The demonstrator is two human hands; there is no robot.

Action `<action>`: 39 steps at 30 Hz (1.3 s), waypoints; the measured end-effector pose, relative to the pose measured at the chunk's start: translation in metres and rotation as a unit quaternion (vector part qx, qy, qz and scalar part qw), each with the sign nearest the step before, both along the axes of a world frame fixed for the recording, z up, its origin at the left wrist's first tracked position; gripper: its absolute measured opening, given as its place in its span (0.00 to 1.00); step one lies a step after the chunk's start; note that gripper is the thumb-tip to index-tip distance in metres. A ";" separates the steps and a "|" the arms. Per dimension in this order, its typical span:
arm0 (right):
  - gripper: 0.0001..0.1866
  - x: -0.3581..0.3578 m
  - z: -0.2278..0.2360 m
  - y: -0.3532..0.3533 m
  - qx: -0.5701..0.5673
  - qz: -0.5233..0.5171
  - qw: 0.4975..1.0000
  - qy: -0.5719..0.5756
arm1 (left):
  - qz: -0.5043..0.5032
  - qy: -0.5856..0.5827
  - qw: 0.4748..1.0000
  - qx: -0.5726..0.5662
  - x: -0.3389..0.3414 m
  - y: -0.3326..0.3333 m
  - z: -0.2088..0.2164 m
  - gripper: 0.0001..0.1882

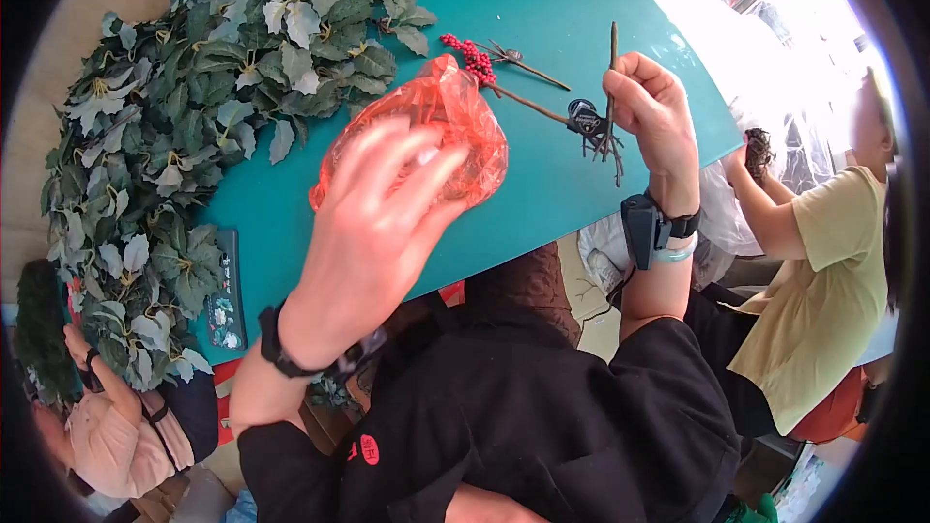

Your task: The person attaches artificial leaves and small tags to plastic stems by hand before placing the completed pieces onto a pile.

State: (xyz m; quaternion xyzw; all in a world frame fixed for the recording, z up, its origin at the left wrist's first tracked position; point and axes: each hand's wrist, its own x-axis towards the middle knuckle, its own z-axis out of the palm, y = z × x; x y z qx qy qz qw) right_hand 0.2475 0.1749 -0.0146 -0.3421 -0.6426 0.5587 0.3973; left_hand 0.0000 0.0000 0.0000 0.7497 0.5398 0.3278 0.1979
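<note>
My right hand (659,102) pinches a thin brown twig stem (612,68) between thumb and fingers, above the right side of the table. The stem's branched end (610,150) hangs downward beside a black tag (585,116). My left hand (373,213), somewhat blurred, is over a crumpled translucent red plastic bag (484,150), its fingers stretched out and apart. Whether the fingertips touch the bag, I cannot tell. Just beyond the bag lies a sprig of red berries (472,60) with brown stems.
Grey-green artificial leaves (232,68) are heaped over the left of the green table (542,213). A dark flat case (226,291) lies at the left edge. One person (823,261) sits at the right, holding a brown twiggy bundle; another person (121,426) is at lower left.
</note>
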 end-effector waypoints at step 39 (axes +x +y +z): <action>0.09 0.055 -0.061 -0.013 -0.117 -0.065 0.868 0.479 | 0.039 0.278 0.938 0.203 0.064 0.130 -0.031 0.11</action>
